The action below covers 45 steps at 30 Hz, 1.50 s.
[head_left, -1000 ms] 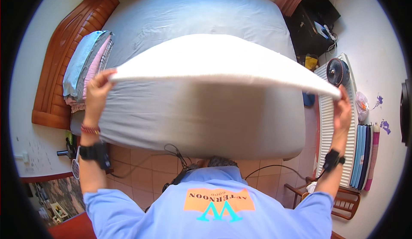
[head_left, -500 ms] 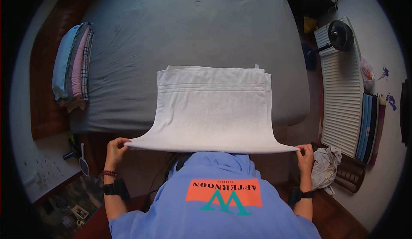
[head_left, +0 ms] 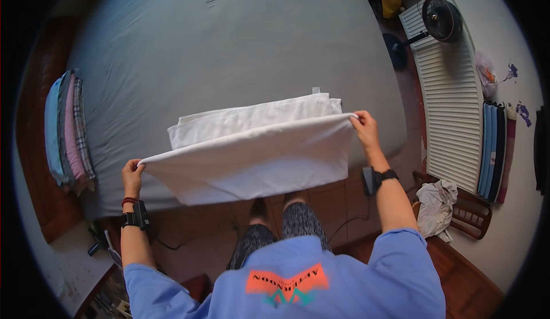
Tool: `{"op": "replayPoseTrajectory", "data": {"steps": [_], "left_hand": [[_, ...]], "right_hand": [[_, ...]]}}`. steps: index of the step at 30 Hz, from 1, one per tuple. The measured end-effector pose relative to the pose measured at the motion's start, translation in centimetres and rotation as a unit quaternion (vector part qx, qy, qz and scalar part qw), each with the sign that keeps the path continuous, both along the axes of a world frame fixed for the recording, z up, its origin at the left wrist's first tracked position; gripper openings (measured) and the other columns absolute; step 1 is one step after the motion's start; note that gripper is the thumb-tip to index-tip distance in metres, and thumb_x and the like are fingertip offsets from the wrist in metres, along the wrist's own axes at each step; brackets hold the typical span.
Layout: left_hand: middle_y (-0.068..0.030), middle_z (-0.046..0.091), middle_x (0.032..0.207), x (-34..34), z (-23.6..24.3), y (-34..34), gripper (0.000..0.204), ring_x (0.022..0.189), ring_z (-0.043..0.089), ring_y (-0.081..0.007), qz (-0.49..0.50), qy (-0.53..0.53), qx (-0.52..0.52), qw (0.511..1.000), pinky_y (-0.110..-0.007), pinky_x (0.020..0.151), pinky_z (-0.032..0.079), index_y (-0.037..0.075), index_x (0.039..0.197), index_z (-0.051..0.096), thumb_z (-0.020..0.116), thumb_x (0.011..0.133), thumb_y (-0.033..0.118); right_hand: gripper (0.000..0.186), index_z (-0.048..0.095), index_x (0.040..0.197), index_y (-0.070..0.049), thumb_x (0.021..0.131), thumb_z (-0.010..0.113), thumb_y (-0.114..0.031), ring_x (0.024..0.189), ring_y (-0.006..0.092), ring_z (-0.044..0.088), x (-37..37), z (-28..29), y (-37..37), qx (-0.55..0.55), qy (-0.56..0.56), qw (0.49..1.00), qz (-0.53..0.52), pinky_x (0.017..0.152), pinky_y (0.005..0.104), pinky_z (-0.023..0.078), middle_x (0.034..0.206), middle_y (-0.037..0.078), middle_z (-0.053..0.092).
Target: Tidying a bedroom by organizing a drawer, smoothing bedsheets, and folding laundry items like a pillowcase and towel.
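A white towel point(head_left: 258, 161) is stretched between my hands, its near part hanging over the bed's front edge. My left hand point(head_left: 133, 174) pinches one corner of the held edge. With its fingers closed, my right hand point(head_left: 365, 128) grips the opposite corner, farther from my body than the left. Behind the raised edge, the rest of the towel lies folded in layers on the grey bed sheet point(head_left: 229, 44), with a small tag sticking up at the back. The raised part hides some of those layers.
Folded cloths point(head_left: 69, 130) stand by the headboard at left. A black fan point(head_left: 441, 19) is beside a white radiator point(head_left: 447, 101) at right. Several folded fabrics point(head_left: 495, 153) line the wall. A wooden chair point(head_left: 472, 218) holds a crumpled pale cloth point(head_left: 436, 207).
Both hands have moved forward, the right one farther, carrying the towel's near edge up and over toward the bed. The held edge now slants, and my legs show below the towel.
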<state>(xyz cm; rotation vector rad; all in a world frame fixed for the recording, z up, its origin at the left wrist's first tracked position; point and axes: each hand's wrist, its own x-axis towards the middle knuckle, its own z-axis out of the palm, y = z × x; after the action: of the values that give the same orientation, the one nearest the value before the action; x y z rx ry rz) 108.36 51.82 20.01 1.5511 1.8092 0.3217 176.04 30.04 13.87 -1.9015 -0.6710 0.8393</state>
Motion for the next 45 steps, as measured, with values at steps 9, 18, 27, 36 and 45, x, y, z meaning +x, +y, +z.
{"op": "replayPoseTrajectory", "data": {"steps": [9, 18, 27, 36, 45], "left_hand": [[0.0036, 0.06, 0.092, 1.6, -17.3, 5.3, 0.023, 0.078, 0.051, -0.0052, 0.244, -0.138, -0.034, 0.959, -0.021, 0.068, 0.039, 0.008, 0.109, 0.06, 0.062, 0.091, 0.023], [-0.0022, 0.062, 0.105, 6.6, -17.6, 5.6, 0.033, 0.093, 0.058, -0.01, 0.186, -0.286, -0.137, 0.93, -0.023, 0.081, 0.046, 0.005, 0.123, 0.053, 0.059, 0.093, 0.018], [0.0071, 0.057, 0.082, 4.8, -13.3, 5.7, 0.012, 0.073, 0.05, -0.0034, 0.127, -0.232, -0.184, 0.947, -0.017, 0.062, 0.036, 0.013, 0.098, 0.06, 0.066, 0.088, 0.018], [0.0004, 0.061, 0.094, 9.5, -12.8, 8.7, 0.012, 0.087, 0.056, -0.009, 0.134, -0.313, -0.121, 0.932, -0.023, 0.08, 0.044, 0.007, 0.102, 0.059, 0.062, 0.09, 0.009], [-0.0055, 0.062, 0.105, 12.3, -15.5, 8.8, 0.044, 0.098, 0.058, -0.0147, 0.148, -0.138, -0.147, 0.968, -0.029, 0.085, 0.043, 0.005, 0.113, 0.061, 0.074, 0.08, 0.032]], "right_hand": [[0.011, 0.065, 0.093, -0.005, 0.084, 0.069, -0.01, 0.077, 0.0049, 0.054, 1.7, -11.7, 6.3, -0.01, 0.088, 0.994, -0.069, 0.074, 0.0214, 0.045, 0.085, -0.002, 0.062], [0.013, 0.064, 0.098, -0.006, 0.087, 0.067, -0.012, 0.078, 0.004, 0.051, 1.4, -9.0, 7.4, -0.057, 0.12, 0.986, 0.104, 0.074, 0.02, 0.041, 0.084, -0.005, 0.059], [0.003, 0.058, 0.095, -0.005, 0.092, 0.059, -0.006, 0.077, 0.0036, 0.048, -2.0, -2.3, 1.2, 0.043, 0.104, 0.992, -0.051, 0.069, 0.018, 0.039, 0.085, -0.004, 0.056], [0.01, 0.057, 0.102, -0.004, 0.092, 0.059, -0.005, 0.075, 0.0037, 0.05, 5.2, -4.8, 0.0, 0.024, 0.016, 0.995, -0.092, 0.067, 0.0175, 0.039, 0.088, -0.002, 0.057], [0.049, 0.052, 0.12, 0.002, 0.081, 0.075, -0.018, 0.091, 0.0142, 0.058, 4.9, -10.3, 3.0, -0.108, -0.066, 0.986, -0.109, 0.085, 0.0244, 0.047, 0.104, 0.007, 0.06]]}}
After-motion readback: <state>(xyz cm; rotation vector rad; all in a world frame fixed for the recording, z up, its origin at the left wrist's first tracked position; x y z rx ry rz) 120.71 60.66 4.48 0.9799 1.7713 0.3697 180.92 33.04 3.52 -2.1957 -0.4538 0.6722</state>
